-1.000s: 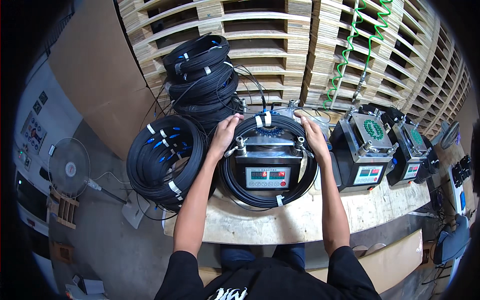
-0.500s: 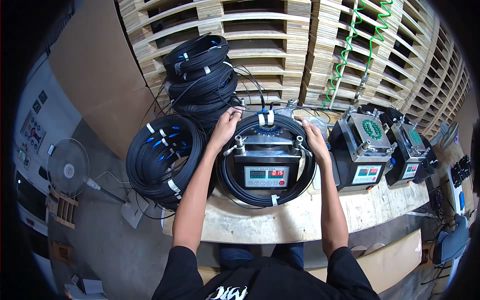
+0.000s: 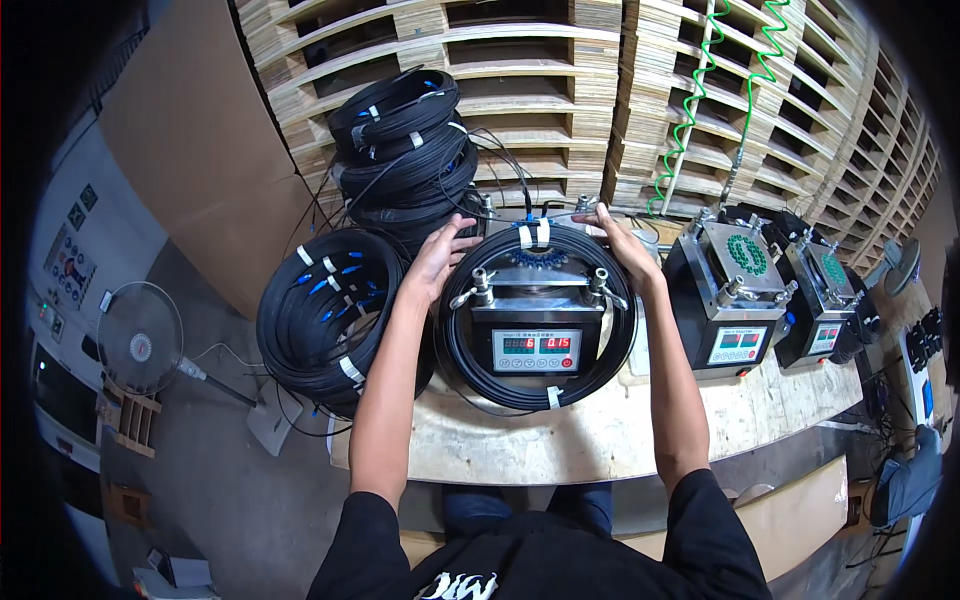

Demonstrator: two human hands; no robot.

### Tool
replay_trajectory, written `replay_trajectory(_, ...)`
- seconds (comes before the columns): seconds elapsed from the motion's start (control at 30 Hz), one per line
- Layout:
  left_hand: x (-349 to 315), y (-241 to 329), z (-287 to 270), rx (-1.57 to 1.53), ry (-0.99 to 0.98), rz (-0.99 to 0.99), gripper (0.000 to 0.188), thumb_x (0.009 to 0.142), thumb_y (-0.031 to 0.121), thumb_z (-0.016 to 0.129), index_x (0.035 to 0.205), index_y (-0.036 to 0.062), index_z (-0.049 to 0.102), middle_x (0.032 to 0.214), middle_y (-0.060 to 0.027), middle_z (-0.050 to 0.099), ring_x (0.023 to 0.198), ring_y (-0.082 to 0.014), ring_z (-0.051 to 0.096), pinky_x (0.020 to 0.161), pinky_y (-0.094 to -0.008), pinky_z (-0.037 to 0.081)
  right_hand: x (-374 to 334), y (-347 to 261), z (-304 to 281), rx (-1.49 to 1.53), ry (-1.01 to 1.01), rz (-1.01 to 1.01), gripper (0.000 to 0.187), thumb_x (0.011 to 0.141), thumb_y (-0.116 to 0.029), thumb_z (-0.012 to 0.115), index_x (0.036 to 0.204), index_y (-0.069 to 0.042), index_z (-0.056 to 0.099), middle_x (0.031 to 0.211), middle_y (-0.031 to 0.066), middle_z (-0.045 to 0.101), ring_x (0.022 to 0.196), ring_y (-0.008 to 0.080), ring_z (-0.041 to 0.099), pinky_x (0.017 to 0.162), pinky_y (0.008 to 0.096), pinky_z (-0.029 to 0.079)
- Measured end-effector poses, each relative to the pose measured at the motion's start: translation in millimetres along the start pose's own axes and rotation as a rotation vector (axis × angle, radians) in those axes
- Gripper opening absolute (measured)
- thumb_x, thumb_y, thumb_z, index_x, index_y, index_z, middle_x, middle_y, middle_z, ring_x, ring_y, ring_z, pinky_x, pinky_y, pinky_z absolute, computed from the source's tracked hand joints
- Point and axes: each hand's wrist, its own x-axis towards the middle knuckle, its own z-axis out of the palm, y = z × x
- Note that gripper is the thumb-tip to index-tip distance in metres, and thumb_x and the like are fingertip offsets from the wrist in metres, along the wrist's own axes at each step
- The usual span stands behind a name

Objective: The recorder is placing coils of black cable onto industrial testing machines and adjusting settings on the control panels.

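Observation:
A coil of black cable (image 3: 500,394), bound with white ties, hangs round a small black and metal machine (image 3: 498,312) in front of me. The machine's panel (image 3: 536,351) shows lit red digits. A ring of blue connectors (image 3: 540,260) sits on its top plate. My left hand (image 3: 438,258) is beside the coil's upper left, fingers spread, holding nothing. At the upper right, my right hand (image 3: 622,245) is open with fingers stretched out, close to the coil; whether it touches the cable I cannot tell.
More black coils with blue connectors (image 3: 345,335) lie at the left, with a taller stack (image 3: 400,165) behind. Two similar machines (image 3: 735,300) (image 3: 815,300) stand on the plywood table (image 3: 560,450) to the right. Wooden pallets (image 3: 510,90) rise behind; a fan (image 3: 140,345) stands left.
Both hands have loosened from the coil's sides, and their fingers have spread. More red digits have lit up on the machine's panel. The coil stays round the machine.

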Motion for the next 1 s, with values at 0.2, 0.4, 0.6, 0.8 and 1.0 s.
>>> replay_trajectory(0.2, 20, -9, 33, 0.233, -0.043, 0.262, 0.039, 0.108, 0.030, 0.046, 0.117, -0.0008, 0.069, 0.102, -0.0066, 0.072, 0.093, -0.0096, 0.065, 0.085, -0.0231, 0.050, 11, 35, -6, -0.098, 0.130, -0.314, 0.065, 0.106, -0.056, 0.039, 0.124, 0.000, 0.067, 0.104, 0.0114, 0.068, 0.091, 0.0163, 0.058, 0.086, 0.0293, 0.047)
replay_trajectory(0.4, 6, -2, 27, 0.108, -0.055, 0.166, 0.043, 0.109, 0.034, 0.044, 0.116, -0.0014, 0.068, 0.093, -0.0070, 0.073, 0.081, -0.0091, 0.067, 0.077, -0.0233, 0.052, 8, 34, 0, -0.255, 0.285, -0.361, 0.065, 0.107, -0.053, 0.039, 0.116, 0.004, 0.068, 0.102, 0.0106, 0.068, 0.091, 0.0184, 0.058, 0.087, 0.0326, 0.047)
replay_trajectory(0.6, 8, -9, 26, 0.122, 0.054, 0.168, 0.044, 0.109, 0.038, 0.044, 0.116, 0.0023, 0.068, 0.091, -0.0059, 0.072, 0.075, -0.0078, 0.064, 0.070, -0.0226, 0.050, 8, 35, -1, -0.183, 0.226, -0.390, 0.062, 0.108, -0.050, 0.039, 0.124, 0.003, 0.067, 0.114, 0.0129, 0.069, 0.108, 0.0182, 0.059, 0.101, 0.0312, 0.042)
replay_trajectory(0.8, 9, -14, 26, 0.245, 0.128, 0.415, 0.056, 0.108, 0.048, 0.038, 0.124, 0.0037, 0.069, 0.114, -0.0101, 0.069, 0.091, -0.0131, 0.061, 0.085, -0.0270, 0.050, -2, 26, 6, -0.076, 0.140, -0.310, 0.064, 0.108, -0.053, 0.034, 0.135, -0.002, 0.062, 0.134, 0.0139, 0.062, 0.122, 0.0216, 0.056, 0.105, 0.0314, 0.040)
replay_trajectory(1.0, -2, -1, 31, 0.333, -0.055, 0.301, 0.076, 0.106, 0.060, 0.023, 0.121, 0.0032, 0.072, 0.110, -0.0124, 0.072, 0.102, -0.0199, 0.064, 0.098, -0.0325, 0.048, 5, 35, -3, -0.088, 0.189, -0.302, 0.065, 0.107, -0.056, 0.037, 0.130, -0.003, 0.065, 0.118, 0.0107, 0.066, 0.104, 0.0179, 0.058, 0.090, 0.0294, 0.047)
